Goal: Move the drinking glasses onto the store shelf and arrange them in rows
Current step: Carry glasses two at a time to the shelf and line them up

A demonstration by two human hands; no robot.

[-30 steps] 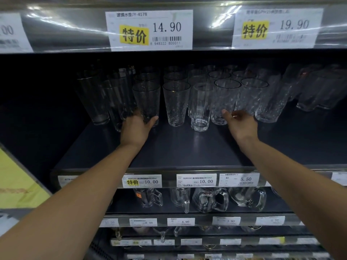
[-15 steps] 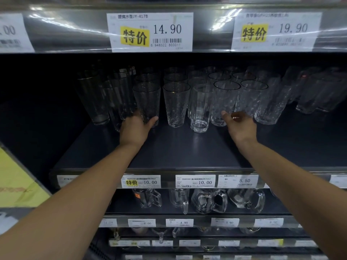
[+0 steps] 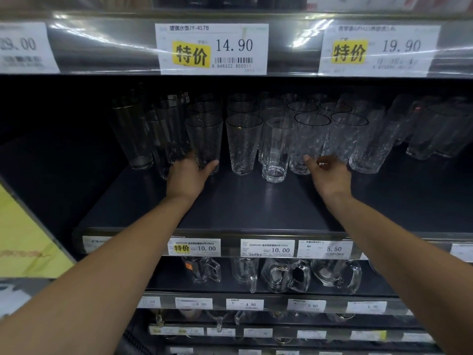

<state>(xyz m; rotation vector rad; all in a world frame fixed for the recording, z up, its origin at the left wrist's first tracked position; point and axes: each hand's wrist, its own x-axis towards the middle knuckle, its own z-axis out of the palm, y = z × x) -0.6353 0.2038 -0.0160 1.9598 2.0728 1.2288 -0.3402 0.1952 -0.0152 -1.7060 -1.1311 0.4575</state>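
Note:
Clear drinking glasses stand in rows on the dark store shelf (image 3: 256, 208). My left hand (image 3: 188, 176) grips the base of a tall dotted glass (image 3: 204, 137) at the front left, thumb on its right side and fingers round its left. To its right stand another dotted glass (image 3: 244, 144) and a plain ribbed glass (image 3: 276, 149). My right hand (image 3: 330, 174) is relaxed at the foot of two textured glasses (image 3: 311, 142), (image 3: 345, 139), one extended digit touching the left one's base, holding nothing.
Taller plain glasses (image 3: 133, 134) fill the shelf's left, and more textured glasses (image 3: 435, 131) the far right. The shelf above carries price tags (image 3: 212, 48) low over the rims. Glass mugs (image 3: 286, 275) sit on the shelf below. A yellow sign (image 3: 23, 242) is at left.

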